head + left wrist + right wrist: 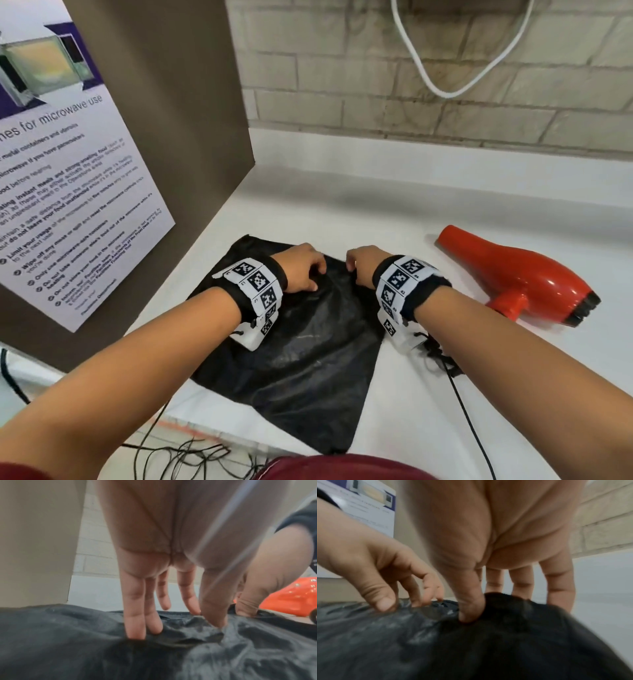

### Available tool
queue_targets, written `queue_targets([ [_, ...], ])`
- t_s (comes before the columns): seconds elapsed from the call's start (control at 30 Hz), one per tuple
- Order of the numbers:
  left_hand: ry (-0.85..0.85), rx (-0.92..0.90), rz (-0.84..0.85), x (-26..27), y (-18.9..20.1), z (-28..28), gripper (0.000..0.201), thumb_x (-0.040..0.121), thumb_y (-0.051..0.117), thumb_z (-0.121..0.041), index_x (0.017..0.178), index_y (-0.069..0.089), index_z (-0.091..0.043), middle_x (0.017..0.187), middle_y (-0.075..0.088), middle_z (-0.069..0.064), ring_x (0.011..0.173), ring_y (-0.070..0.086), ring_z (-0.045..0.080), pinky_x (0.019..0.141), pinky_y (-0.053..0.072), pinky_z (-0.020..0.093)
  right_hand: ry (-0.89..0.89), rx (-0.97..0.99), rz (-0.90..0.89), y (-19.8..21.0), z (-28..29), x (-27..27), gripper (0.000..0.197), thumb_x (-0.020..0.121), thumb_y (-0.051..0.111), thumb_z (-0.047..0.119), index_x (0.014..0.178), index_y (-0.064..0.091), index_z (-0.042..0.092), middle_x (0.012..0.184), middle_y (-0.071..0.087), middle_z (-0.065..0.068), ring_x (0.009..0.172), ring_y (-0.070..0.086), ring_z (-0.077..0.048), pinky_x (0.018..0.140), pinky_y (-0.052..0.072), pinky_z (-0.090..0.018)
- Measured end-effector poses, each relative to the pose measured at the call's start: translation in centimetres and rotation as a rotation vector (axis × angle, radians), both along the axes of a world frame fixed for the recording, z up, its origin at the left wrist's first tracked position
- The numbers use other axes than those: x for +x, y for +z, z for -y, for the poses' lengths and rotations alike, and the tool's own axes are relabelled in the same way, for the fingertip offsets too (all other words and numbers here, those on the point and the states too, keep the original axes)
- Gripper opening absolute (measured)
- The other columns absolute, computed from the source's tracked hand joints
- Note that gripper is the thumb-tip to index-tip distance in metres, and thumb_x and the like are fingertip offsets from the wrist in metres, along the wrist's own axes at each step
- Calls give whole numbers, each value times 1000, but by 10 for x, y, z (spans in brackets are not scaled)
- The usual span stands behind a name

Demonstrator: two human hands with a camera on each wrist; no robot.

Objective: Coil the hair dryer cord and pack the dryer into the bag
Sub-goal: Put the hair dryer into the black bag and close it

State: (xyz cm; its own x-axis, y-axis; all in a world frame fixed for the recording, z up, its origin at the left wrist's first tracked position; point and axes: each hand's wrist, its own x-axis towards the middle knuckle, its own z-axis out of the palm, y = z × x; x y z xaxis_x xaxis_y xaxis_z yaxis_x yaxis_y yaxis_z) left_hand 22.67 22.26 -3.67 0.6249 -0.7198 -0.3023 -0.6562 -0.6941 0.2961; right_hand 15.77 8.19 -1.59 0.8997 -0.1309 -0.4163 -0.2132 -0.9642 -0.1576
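A black fabric bag lies flat on the white counter, and both hands work at its far edge. My left hand pinches the rim between thumb and forefinger, while its other fingers press into the cloth. My right hand pinches a raised fold of the bag, thumb in front and fingers behind. The red hair dryer lies on its side to the right, untouched, nozzle pointing away from me. I cannot make out its cord.
A brown panel with a microwave notice stands close on the left. A tiled wall runs along the back with a white cable hanging on it. Thin black wires trail over the counter's front edge.
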Motion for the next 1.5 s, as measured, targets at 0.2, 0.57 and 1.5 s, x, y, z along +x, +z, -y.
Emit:
queue_targets([
  [0.2, -14, -201, 70, 9, 8, 3, 35, 82, 65, -19, 117, 58, -17, 140, 39, 4, 124, 45, 25, 105, 32, 27, -41, 105, 182, 32, 8, -7, 39, 87, 41, -2, 118, 60, 12, 126, 57, -11, 115, 53, -27, 97, 40, -30],
  [0.57, -13, -859, 184, -20, 66, 11, 13, 84, 48, -18, 87, 56, -9, 75, 52, -8, 68, 45, 0, 67, 34, 11, -332, 303, 431, 46, 46, -18, 69, 93, 22, 56, 66, 56, 3, 89, 54, -17, 90, 55, -32, 77, 34, -30],
  [1.5, 132, -430, 357, -5, 78, 15, 32, 86, 47, -6, 87, 74, -24, 136, 37, 4, 94, 58, 28, 86, 44, 31, -465, 278, 688, 50, 70, -35, 26, 83, 56, 12, 108, 59, 4, 102, 60, -12, 99, 56, -28, 88, 41, -26],
])
